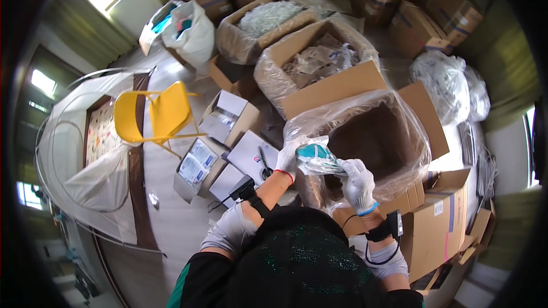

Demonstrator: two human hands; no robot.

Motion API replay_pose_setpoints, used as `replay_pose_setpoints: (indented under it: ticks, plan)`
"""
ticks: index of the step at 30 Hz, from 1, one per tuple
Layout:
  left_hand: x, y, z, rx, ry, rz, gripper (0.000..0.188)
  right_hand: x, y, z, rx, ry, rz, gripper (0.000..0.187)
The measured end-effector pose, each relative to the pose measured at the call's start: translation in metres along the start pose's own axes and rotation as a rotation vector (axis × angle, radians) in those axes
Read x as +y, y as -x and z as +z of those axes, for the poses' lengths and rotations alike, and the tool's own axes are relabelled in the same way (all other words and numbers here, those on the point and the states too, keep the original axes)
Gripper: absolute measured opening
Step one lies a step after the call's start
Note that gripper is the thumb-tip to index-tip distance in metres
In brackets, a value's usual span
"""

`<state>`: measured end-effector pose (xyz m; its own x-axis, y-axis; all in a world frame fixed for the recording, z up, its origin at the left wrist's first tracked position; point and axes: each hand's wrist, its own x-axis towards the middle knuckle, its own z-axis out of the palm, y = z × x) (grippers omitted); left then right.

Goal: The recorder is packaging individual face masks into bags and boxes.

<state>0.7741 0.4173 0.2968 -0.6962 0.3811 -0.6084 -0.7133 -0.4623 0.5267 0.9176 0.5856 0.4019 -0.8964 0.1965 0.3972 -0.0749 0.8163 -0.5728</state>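
Between my two gloved hands is a clear plastic packet [315, 153] with a rounded teal thing inside, whose kind I cannot make out. My left hand [289, 156], in a white knit glove with a red cuff, grips the packet's left end. At its lower right end, my right hand [358, 183], in a white glove with a blue cuff, pinches the clear plastic. The packet is held over the near left rim of a large cardboard box [365, 131] lined with clear plastic. That box's flaps stand open, and its brown inside shows.
Left of my hands, small open cartons [200, 159] hold packets, and scissors [265, 162] with dark handles lie on a white carton. A yellow folding chair [165, 114] stands farther left. Beyond are boxes of crumpled plastic [268, 18]; a brown carton [431, 225] stands right.
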Motion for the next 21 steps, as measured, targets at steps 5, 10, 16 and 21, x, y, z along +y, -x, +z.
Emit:
replay_pose_setpoints:
  ticks: [5,10,16,21]
  plan:
    - [0.016,0.012,-0.060,-0.028,0.151,0.044,0.045,-0.026,0.001,0.053,0.021,-0.348,0.322,0.014]
    - [0.047,0.027,-0.132,0.124,0.266,0.096,0.054,-0.081,-0.020,0.094,-0.319,-0.338,0.413,0.020]
    - [0.068,0.050,-0.218,0.202,0.378,0.218,0.065,-0.124,-0.013,0.166,-0.508,-0.449,0.179,0.016]
    - [0.065,0.065,-0.286,0.386,0.413,0.215,0.073,-0.158,-0.006,0.213,-0.579,-0.373,0.079,0.017]
